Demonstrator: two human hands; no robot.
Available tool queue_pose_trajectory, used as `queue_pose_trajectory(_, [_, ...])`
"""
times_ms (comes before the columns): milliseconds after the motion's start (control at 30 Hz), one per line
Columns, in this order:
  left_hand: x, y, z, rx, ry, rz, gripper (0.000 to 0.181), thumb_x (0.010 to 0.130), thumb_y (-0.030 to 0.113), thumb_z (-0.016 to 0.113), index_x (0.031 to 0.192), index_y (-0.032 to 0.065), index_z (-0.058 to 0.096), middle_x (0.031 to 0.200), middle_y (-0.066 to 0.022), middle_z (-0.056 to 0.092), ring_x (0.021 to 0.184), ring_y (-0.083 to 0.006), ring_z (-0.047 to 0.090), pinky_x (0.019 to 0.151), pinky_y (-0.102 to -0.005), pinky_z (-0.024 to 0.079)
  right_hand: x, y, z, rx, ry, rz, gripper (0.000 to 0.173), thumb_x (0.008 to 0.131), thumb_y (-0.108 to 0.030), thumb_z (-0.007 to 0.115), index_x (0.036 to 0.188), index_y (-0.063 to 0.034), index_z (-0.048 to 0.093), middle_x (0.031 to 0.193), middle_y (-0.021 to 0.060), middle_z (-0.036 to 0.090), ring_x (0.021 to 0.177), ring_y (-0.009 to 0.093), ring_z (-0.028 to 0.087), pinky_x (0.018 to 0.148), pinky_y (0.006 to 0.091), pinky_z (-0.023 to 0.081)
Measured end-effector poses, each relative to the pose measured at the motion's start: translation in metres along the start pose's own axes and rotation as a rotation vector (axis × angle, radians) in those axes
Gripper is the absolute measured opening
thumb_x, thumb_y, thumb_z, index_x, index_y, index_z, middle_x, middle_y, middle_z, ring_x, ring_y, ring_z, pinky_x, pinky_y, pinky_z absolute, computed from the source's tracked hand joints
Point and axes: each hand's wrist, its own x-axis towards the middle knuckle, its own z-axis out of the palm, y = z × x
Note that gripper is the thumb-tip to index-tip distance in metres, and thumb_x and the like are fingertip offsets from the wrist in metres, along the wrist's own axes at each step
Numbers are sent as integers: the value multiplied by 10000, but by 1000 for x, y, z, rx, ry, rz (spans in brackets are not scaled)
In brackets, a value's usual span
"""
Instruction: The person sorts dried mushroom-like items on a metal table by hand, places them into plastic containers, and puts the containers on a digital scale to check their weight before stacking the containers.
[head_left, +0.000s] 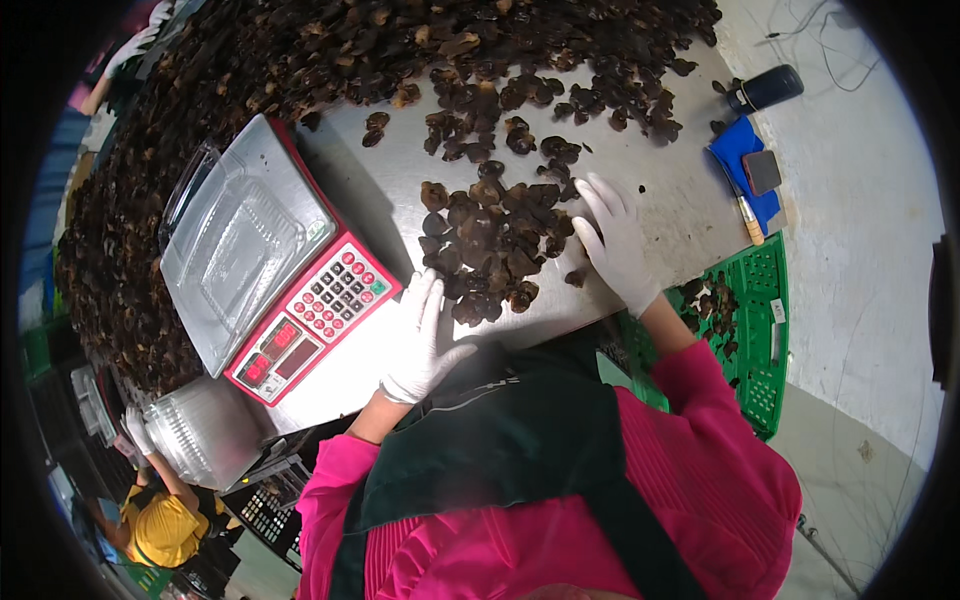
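Note:
A loose heap of dark brown mushroom pieces (487, 232), which look like wood ear, lies between my gloved hands on a metal table. My left hand (420, 337) rests at the heap's near left edge, fingertips by the pieces and thumb spread. At the right edge, my right hand (615, 244) has its fingers apart, with the tips close to the pieces. Neither hand holds anything. To the left stands a red electronic scale (337, 292) with a lit display. A clear plastic tray (244, 225) sits on its metal pan.
A much larger mushroom mass (360, 52) covers the table's far and left sides. Stacked clear trays (202, 431) stand near left. At right are a dark bottle (772, 88), blue cloth (739, 146), phone-like device (762, 172), wooden-handled knife (750, 217) and green crate (757, 300). Co-workers are at left.

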Motion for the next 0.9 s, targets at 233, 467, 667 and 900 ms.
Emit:
queue_pose_trajectory(233, [26,1,22,23,121,-100,1259,558,479,879,1509,5,202,1532,-291,214,1395,-470,280,1113,-518,320,-18,-56,46,263,4,2,543,885,-202,631,1357,22,483,1387,216,467,1289,392,413,1111,454,327])
queue_pose_trajectory(467, [70,12,45,-8,421,-96,1181,628,297,885,1491,-44,154,1539,-340,116,1427,-487,207,1144,-492,287,34,-72,83,491,49,-259,456,891,-214,601,1294,-7,548,1286,168,564,1195,345,511,1041,440,387])
queue_pose_trajectory(667, [105,8,31,6,453,-262,1180,626,379,876,1503,-21,195,1555,-277,166,1437,-428,197,1158,-465,215,101,-60,83,158,5,-411,558,886,-464,583,1330,-127,554,1360,116,520,1268,278,446,1053,482,290])
queue_pose_trajectory(900, [108,1,23,25,415,-312,1264,545,446,890,1511,8,203,1546,-260,204,1434,-443,196,1170,-488,197,152,-18,101,63,-99,-144,611,954,-590,438,1324,-128,589,1471,153,432,1391,359,315,1125,563,194])
